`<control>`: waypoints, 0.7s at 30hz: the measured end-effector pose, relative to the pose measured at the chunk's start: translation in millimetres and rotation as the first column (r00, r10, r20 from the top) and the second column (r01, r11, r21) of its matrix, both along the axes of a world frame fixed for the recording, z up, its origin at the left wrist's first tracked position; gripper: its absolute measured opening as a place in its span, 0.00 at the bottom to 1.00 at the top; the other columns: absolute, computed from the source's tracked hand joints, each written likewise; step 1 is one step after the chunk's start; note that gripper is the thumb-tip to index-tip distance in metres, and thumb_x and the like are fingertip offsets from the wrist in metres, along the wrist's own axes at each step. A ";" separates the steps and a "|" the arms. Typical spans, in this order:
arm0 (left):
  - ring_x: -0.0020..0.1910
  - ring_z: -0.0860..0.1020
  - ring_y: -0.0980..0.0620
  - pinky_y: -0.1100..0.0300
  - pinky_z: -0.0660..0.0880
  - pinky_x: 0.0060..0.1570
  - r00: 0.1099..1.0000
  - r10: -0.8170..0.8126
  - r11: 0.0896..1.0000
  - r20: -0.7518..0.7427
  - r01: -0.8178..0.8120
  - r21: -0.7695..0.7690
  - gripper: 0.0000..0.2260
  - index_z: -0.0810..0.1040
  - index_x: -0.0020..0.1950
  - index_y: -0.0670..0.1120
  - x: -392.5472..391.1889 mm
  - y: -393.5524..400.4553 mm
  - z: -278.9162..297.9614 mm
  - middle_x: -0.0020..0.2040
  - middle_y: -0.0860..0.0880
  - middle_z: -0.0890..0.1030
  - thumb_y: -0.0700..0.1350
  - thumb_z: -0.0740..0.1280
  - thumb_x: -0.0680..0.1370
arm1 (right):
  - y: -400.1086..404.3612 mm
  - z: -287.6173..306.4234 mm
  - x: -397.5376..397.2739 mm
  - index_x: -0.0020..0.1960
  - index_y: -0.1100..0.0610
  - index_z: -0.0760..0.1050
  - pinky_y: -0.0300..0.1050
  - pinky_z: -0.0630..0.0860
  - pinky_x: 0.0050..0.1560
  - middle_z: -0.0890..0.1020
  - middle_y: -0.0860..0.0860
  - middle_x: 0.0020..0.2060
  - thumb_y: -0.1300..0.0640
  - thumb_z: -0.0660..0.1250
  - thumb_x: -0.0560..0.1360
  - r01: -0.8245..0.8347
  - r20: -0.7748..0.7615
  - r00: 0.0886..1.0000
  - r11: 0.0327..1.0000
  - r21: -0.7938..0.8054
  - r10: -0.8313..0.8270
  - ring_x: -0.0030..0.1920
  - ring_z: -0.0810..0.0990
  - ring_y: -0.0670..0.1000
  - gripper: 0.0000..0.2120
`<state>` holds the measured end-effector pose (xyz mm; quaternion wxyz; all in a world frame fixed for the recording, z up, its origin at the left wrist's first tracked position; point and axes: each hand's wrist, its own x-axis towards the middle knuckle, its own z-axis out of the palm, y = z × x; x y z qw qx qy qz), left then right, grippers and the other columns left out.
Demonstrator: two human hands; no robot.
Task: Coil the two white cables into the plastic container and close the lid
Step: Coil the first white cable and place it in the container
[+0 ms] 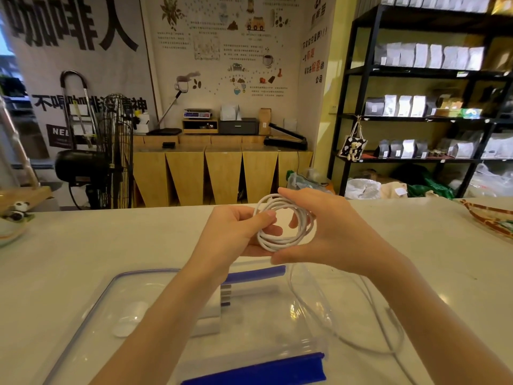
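Observation:
A white cable (286, 240), wound into a small coil, is held up above the counter. My left hand (236, 232) pinches the coil's left side with thumb and fingers. My right hand (333, 234) cups around its right side. A second white cable (385, 348) lies in a loose loop on the counter at the right, beside the clear plastic container (308, 315). The container stands open below my hands, with blue clips at its near and far sides. Its clear lid (111, 295) with a blue seal lies flat to the left. A white block sits under my left forearm.
The pale counter (83, 245) runs to a far edge in front of a wooden cabinet. A dish with a panda figure (16, 212) sits at the far left. A woven tray (488, 218) sits at the far right edge.

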<state>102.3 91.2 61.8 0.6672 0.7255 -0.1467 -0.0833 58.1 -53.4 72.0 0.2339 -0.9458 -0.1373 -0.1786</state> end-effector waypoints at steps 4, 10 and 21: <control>0.33 0.83 0.52 0.60 0.81 0.36 0.998 -0.055 0.989 -0.020 0.057 0.133 0.09 0.82 0.43 0.45 -2.1 5.0 6.2 0.38 0.46 0.85 0.49 0.65 0.74 | 1.1 -3.5 -5.0 0.66 0.47 0.67 0.39 0.72 0.54 0.76 0.40 0.53 0.42 0.75 0.57 0.025 0.051 0.998 0.997 0.079 -0.029 0.51 0.72 0.40 0.40; 0.32 0.82 0.55 0.64 0.79 0.35 0.977 -0.208 0.820 -0.040 0.197 0.537 0.09 0.80 0.42 0.45 0.4 20.7 1.2 0.34 0.50 0.84 0.48 0.64 0.75 | -5.2 -30.0 -12.0 0.64 0.45 0.68 0.37 0.71 0.53 0.75 0.41 0.53 0.42 0.75 0.57 -0.008 -0.118 0.993 0.997 0.078 0.018 0.51 0.73 0.41 0.37; 0.22 0.79 0.54 0.66 0.76 0.24 0.959 -0.210 0.614 -0.190 0.281 0.737 0.09 0.77 0.40 0.36 -4.7 2.2 -48.7 0.27 0.44 0.81 0.40 0.63 0.75 | -3.2 -56.0 -3.8 0.64 0.47 0.68 0.42 0.68 0.53 0.74 0.49 0.55 0.41 0.71 0.63 -0.152 -0.298 0.955 0.880 -0.451 0.012 0.55 0.66 0.48 0.32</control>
